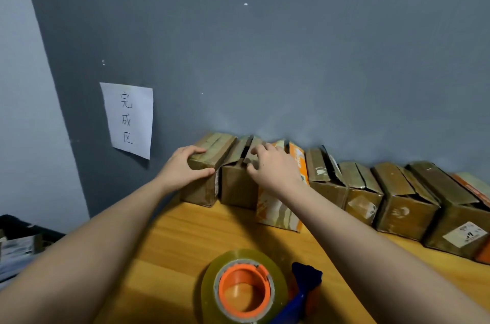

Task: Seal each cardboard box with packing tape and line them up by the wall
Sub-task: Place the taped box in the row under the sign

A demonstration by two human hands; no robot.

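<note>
**Hands at the far-left boxes, tape parked near the body**

Nearest the person, the tape roll (244, 287) sat in its blue dispenser (305, 289) on the wooden table (169, 239), untouched by either hand, probably set down there to free both hands for the boxes

Further out, both forearms reached toward the row. The left hand (185, 167) gripped the end box (209, 164), thumb along its front top edge and fingers curled over the top, seemingly to steady it or nudge it into line. The right hand (273, 167) lay on the second box (240, 178) with fingers bent loosely over a raised flap (254, 150); whether it pinched the flap or only pressed it down could not be told. That box looked open at the top, so it likely needed closing

Beyond the hands, the other boxes (397, 199) ran rightward, touching side by side against the grey wall (291, 58), several with flaps ajar. A paper sign (130, 119) hung on the wall left of the row, perhaps marking the spot for them
</note>
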